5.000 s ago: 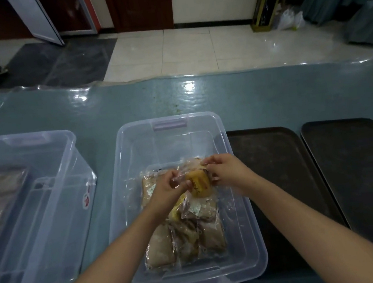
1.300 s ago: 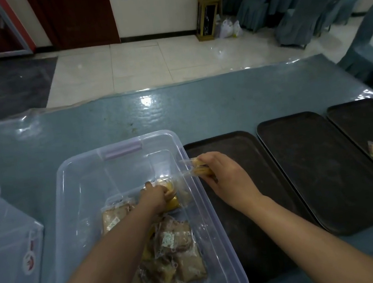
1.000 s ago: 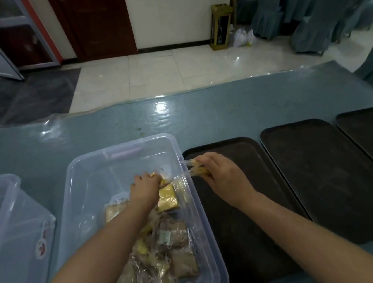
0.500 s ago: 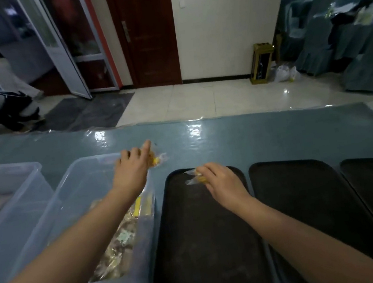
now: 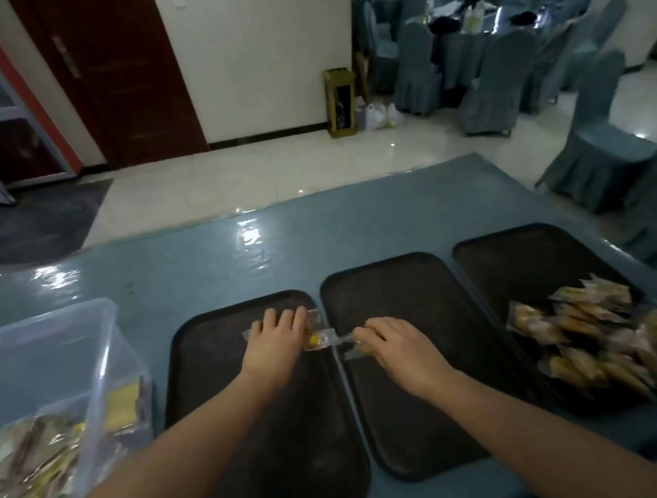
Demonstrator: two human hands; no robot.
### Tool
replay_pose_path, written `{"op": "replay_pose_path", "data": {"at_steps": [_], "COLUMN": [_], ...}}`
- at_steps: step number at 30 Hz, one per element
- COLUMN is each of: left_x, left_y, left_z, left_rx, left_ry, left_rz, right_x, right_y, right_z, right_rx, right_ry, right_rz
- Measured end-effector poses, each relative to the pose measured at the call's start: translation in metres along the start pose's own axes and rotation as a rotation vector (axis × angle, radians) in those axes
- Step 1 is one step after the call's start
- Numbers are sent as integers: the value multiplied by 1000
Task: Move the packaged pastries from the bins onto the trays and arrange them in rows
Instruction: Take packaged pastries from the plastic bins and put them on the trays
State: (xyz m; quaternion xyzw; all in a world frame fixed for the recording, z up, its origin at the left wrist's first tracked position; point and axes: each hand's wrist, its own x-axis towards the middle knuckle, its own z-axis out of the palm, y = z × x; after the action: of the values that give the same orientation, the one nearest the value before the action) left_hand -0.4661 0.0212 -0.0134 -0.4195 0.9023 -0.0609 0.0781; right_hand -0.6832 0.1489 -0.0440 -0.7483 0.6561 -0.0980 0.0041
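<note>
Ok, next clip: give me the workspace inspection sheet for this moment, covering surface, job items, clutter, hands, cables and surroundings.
Surface: blue table under glossy clear film, glare patches.
Job's things: clear bin at left, packaged pastries inside; three dark trays side by side. Left tray and middle tray bare apart from the hands; right tray holds a loose pile of pastries, not in rows.
Clutter: nothing seen.
Hands: left hand holds a wrapped pastry over the left tray; right hand pinches another pastry over the middle tray.
Cables: nothing seen.
Surroundings: tiled floor, dark door, covered chairs at right.
</note>
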Motion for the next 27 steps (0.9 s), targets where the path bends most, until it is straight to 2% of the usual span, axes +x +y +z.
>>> {"op": "replay_pose_path", "data": {"at_steps": [5,10,17,20,27], "left_x": [41,91,147,173,248], "left_y": [93,187,328,369,432], "left_z": [-6,-7,-15,-22,-8], "left_rx": [13,-2,-100,-118,-197], "left_ry": [-48,-78,-256,-268,-320], "left_rz": [70,48,-70,-85,-30], "right_x": [-46,-84,-140,-146,-137], "right_y": [91,200,361,415,494], "right_z": [-2,11,-12,-23,-15], "right_rx": [2,29,11,0,-27], "right_ry": [-84,-85,-276,-279,-436], "right_rz": [137,106,128,131,210]}}
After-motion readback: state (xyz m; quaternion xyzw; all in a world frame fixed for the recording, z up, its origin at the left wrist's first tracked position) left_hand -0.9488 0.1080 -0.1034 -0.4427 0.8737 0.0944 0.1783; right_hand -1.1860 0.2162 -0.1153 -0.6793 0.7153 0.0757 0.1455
